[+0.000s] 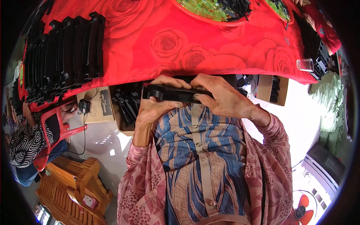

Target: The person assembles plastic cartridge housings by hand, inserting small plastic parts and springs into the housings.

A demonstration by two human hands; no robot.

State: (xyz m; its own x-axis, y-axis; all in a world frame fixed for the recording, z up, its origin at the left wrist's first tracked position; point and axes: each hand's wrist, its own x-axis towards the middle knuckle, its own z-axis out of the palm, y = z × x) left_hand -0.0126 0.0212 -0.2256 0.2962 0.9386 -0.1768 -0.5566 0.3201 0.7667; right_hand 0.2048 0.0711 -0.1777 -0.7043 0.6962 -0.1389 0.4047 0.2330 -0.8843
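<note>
A long black plastic part with a rounded knob at its left end is held level between my two hands, just off the table's front edge. My left hand grips its left half, fingers behind and thumb along the near side. At the right end, my right hand pinches it, with the thumb and fingers pressed on the top. Whatever the fingers cover at that end is hidden. On the left of the table lies a row of similar black parts, set side by side.
The table has a red rose-patterned cloth. A round tub of yellow-green and black pieces stands at the back. Cardboard boxes with black parts sit below the edge. A clear cup is at the right. Another person sits by a red chair.
</note>
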